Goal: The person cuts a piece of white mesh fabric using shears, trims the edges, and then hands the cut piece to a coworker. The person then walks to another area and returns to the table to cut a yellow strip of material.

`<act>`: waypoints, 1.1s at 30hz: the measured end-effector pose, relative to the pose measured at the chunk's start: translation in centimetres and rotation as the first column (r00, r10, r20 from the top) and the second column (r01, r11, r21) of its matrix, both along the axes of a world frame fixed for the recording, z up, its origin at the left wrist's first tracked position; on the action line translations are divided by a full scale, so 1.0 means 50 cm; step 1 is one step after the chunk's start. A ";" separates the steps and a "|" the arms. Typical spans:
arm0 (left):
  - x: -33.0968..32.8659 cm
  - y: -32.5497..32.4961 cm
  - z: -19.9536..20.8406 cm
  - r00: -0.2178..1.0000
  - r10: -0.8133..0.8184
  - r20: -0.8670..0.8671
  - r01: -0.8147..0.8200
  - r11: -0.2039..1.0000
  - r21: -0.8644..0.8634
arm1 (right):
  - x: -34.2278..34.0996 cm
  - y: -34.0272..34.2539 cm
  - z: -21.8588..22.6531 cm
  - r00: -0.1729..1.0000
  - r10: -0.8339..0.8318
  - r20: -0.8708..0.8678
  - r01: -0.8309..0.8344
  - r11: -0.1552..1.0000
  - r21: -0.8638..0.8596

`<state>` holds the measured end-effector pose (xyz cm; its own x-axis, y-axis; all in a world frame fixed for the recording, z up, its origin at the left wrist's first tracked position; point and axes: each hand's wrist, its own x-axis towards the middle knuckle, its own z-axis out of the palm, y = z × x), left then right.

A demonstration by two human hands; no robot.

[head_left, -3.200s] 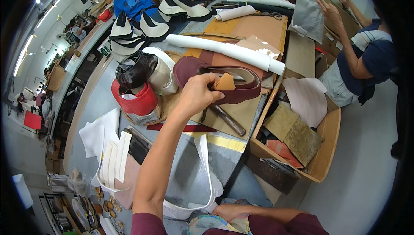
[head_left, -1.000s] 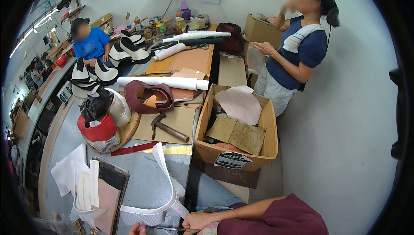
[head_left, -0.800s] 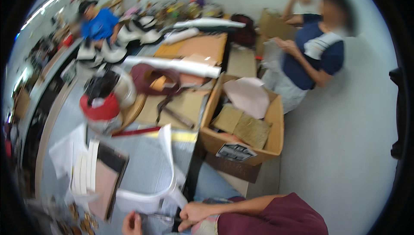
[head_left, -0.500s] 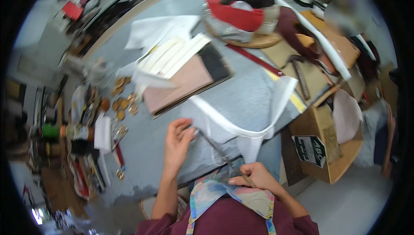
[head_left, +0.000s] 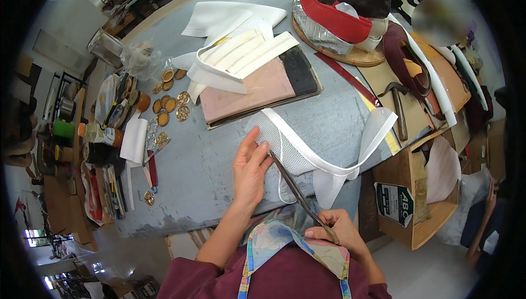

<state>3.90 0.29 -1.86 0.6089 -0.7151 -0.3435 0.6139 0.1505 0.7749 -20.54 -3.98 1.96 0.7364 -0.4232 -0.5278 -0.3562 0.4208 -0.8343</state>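
My left hand (head_left: pixel 249 170) lies flat, fingers together, on the edge of a white mesh piece (head_left: pixel 307 154) with white banding, spread on the grey table (head_left: pixel 203 167). My right hand (head_left: pixel 334 230) grips the handles of long dark scissors (head_left: pixel 293 186), close to my chest. The blades point up and left, their tips reaching the mesh just beside my left fingers. The mesh piece hangs partly over the table's near edge.
A pink and black board (head_left: pixel 257 82) with white strips lies beyond the mesh. Gold round discs (head_left: pixel 170 107) and tool clutter sit left. A hammer (head_left: pixel 400 110), red and dark shoe parts (head_left: pixel 339 19) and a cardboard box (head_left: pixel 422 189) are right. Another person (head_left: pixel 482 217) stands at the lower right.
My view has swung from the far bench and two other people down to the table. My left arm, earlier stretched far out, now rests on the mesh; my right hand keeps the scissors.
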 end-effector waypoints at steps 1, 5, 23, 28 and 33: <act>-0.004 -0.021 -0.007 0.998 0.062 0.033 -0.062 0.998 -0.007 | -0.002 -0.002 0.003 1.000 -0.008 0.008 0.007 1.000 0.021; 0.002 -0.082 -0.026 0.975 0.171 0.141 -0.162 0.984 -0.070 | -0.016 -0.003 0.002 0.999 -0.044 0.007 0.043 0.995 0.093; -0.023 -0.067 0.104 0.996 -0.033 -0.081 0.005 0.947 -0.321 | -0.084 -0.028 -0.008 0.955 -0.105 0.279 0.002 0.939 0.345; -0.026 -0.058 0.110 0.994 -0.064 -0.092 0.029 0.941 -0.339 | -0.091 -0.024 -0.016 0.943 -0.144 0.299 0.028 0.932 0.361; -0.036 -0.058 0.114 0.997 -0.050 -0.066 0.026 0.946 -0.323 | -0.094 -0.023 -0.022 0.949 -0.122 0.291 0.008 0.931 0.366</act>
